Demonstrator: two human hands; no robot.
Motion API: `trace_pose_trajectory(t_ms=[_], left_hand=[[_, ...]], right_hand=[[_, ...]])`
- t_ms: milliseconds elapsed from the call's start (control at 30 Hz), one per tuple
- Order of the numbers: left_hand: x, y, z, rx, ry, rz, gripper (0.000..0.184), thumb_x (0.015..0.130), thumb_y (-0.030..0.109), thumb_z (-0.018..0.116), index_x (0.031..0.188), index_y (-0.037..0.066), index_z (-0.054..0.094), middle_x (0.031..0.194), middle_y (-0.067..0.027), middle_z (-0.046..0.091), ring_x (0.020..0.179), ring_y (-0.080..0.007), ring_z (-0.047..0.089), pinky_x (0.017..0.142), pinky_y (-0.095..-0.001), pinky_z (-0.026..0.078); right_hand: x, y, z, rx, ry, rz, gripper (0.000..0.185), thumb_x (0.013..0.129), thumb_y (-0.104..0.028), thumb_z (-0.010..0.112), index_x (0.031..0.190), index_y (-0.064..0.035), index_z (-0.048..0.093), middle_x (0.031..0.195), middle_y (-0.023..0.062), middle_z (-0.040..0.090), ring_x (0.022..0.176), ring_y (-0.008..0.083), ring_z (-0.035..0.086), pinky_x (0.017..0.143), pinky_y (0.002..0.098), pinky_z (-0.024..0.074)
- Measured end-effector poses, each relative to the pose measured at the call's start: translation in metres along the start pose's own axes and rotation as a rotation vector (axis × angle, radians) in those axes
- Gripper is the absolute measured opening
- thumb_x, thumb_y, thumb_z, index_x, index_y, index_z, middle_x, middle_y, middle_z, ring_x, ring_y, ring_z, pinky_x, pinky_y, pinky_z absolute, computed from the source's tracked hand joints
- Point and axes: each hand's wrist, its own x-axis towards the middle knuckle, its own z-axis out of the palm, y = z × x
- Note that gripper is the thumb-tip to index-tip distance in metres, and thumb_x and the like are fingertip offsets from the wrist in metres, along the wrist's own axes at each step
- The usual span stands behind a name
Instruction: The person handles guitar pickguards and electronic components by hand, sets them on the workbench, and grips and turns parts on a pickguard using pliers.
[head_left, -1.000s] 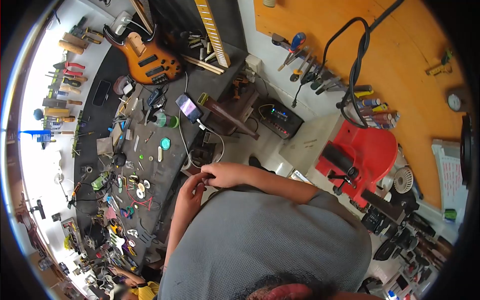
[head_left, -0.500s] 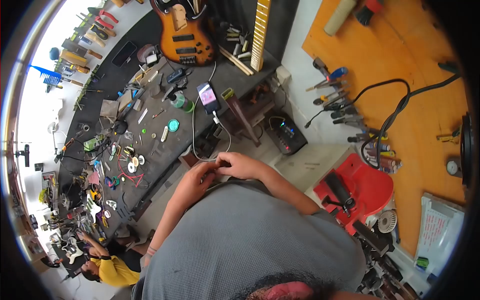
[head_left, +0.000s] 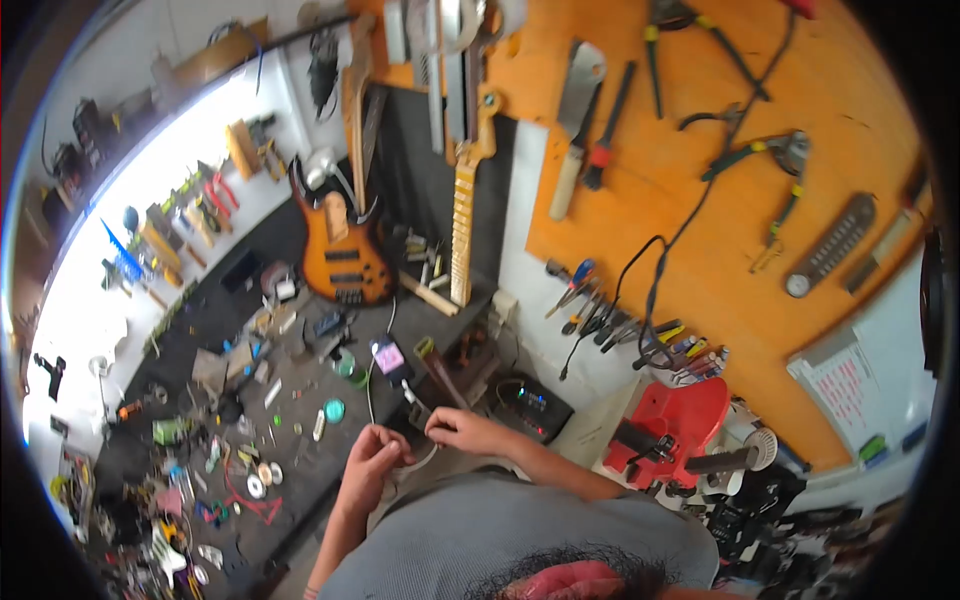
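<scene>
A white charging cable [head_left: 371, 396] hangs in a loop from the bench edge in front of me, one end plugged into a phone [head_left: 386, 356] with a lit pinkish screen. My left hand [head_left: 374, 462] is closed, its thumb and fingertips pinching the lower part of the loop. A short gap away, my right hand [head_left: 466, 432] has curled fingers closed at the cable's other side, below the plug. The exact grip of its fingertips is partly hidden. Both hands are in front of my grey shirt, at the bench's near edge.
On the cluttered dark bench [head_left: 305, 440] lie a sunburst bass body [head_left: 345, 262], a guitar neck [head_left: 462, 230], a round teal tin [head_left: 334, 411] and small parts. Right of it are a black box with lights [head_left: 530, 408], a red guitar body [head_left: 665, 425] and an orange tool board [head_left: 690, 230].
My view has tilted up, showing more of the tool wall. My hands, together before, have moved apart, with the white cable visible between them. The person in yellow has left the view.
</scene>
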Motion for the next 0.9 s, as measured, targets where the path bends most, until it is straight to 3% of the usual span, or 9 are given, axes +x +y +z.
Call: trace_pose_trajectory(t_ms=[100, 200, 233, 333, 367, 600, 667, 767, 900], left_hand=[[0.002, 0.011, 0.0, -0.18, -0.027, -0.003, 0.023, 0.109, 0.022, 0.061, 0.096, 0.007, 0.051, 0.089, -0.0106, 0.059, 0.09, -0.026, 0.066, 0.086, -0.0415, 0.056], [0.003, 0.023, -0.013, -0.137, -0.191, -0.013, 0.029, 0.111, 0.028, 0.056, 0.094, 0.007, 0.052, 0.088, -0.0106, 0.058, 0.092, -0.0264, 0.065, 0.088, -0.0432, 0.055], [-0.001, 0.032, -0.009, -0.037, -0.169, -0.028, 0.039, 0.112, 0.032, 0.053, 0.083, 0.007, 0.052, 0.082, -0.0093, 0.057, 0.086, -0.0251, 0.064, 0.088, -0.0437, 0.054], [-0.002, 0.033, -0.023, 0.083, -0.272, 0.014, 0.045, 0.113, 0.031, 0.053, 0.073, 0.008, 0.05, 0.072, -0.006, 0.053, 0.078, -0.0226, 0.062, 0.086, -0.0416, 0.054], [-0.004, 0.032, -0.025, 0.091, -0.242, 0.027, 0.051, 0.112, 0.029, 0.054, 0.066, 0.009, 0.047, 0.064, -0.0034, 0.049, 0.068, -0.0207, 0.058, 0.081, -0.0399, 0.053], [-0.027, 0.026, -0.051, 0.22, -0.108, -0.097, 0.044, 0.109, 0.018, 0.056, 0.067, 0.007, 0.053, 0.064, -0.004, 0.054, 0.063, -0.0146, 0.053, 0.066, -0.033, 0.045], [-0.04, 0.034, -0.048, 0.382, -0.047, -0.135, 0.042, 0.108, 0.018, 0.059, 0.068, 0.006, 0.054, 0.066, -0.0044, 0.056, 0.063, -0.0129, 0.052, 0.062, -0.0312, 0.042], [-0.044, 0.012, -0.071, 0.207, -0.088, -0.105, 0.037, 0.106, 0.021, 0.066, 0.073, 0.003, 0.065, 0.068, -0.0035, 0.064, 0.064, -0.0093, 0.055, 0.063, -0.0291, 0.043], [-0.056, 0.002, -0.069, 0.353, -0.021, -0.141, 0.038, 0.107, 0.021, 0.066, 0.074, 0.003, 0.062, 0.069, -0.0015, 0.06, 0.066, -0.0086, 0.054, 0.063, -0.0297, 0.044]], right_hand=[[-0.011, -0.019, 0.009, -0.02, 0.088, -0.023, 0.024, 0.113, -0.026, 0.064, 0.116, -0.0025, 0.067, 0.096, 0.0019, 0.069, 0.089, 0.0111, 0.065, 0.082, 0.0307, 0.0543], [-0.019, -0.028, 0.027, 0.029, 0.154, -0.02, 0.025, 0.114, -0.028, 0.062, 0.116, -0.003, 0.066, 0.097, 0.0018, 0.069, 0.089, 0.0105, 0.066, 0.082, 0.0302, 0.0547], [-0.022, -0.031, 0.032, 0.066, 0.174, -0.018, 0.026, 0.114, -0.028, 0.061, 0.116, -0.0032, 0.066, 0.097, 0.0019, 0.069, 0.09, 0.0104, 0.066, 0.083, 0.0302, 0.0548], [-0.027, -0.037, 0.053, 0.067, 0.237, -0.031, 0.026, 0.114, -0.029, 0.061, 0.116, -0.0037, 0.066, 0.097, 0.002, 0.069, 0.089, 0.0105, 0.067, 0.082, 0.0299, 0.0556], [-0.025, -0.032, 0.058, 0.085, 0.239, -0.04, 0.026, 0.114, -0.029, 0.061, 0.116, -0.0038, 0.066, 0.097, 0.002, 0.069, 0.089, 0.0105, 0.067, 0.081, 0.0297, 0.0557], [-0.02, -0.03, 0.108, 0.125, 0.22, -0.038, 0.026, 0.114, -0.029, 0.061, 0.111, -0.0038, 0.065, 0.095, 0.0012, 0.067, 0.087, 0.0099, 0.064, 0.08, 0.0294, 0.0546], [-0.023, -0.05, 0.116, 0.086, 0.204, 0.081, 0.024, 0.112, -0.027, 0.063, 0.11, -0.0033, 0.066, 0.094, 0.0015, 0.068, 0.087, 0.0102, 0.064, 0.08, 0.0293, 0.0538], [-0.014, -0.035, 0.124, 0.101, 0.144, 0.079, 0.027, 0.111, -0.028, 0.064, 0.11, -0.0019, 0.067, 0.095, 0.0031, 0.07, 0.088, 0.0116, 0.065, 0.081, 0.0305, 0.0544], [-0.015, -0.036, 0.127, 0.074, 0.081, 0.114, 0.029, 0.111, -0.031, 0.064, 0.111, -0.0014, 0.068, 0.096, 0.0051, 0.071, 0.088, 0.0137, 0.066, 0.081, 0.0318, 0.0543]])
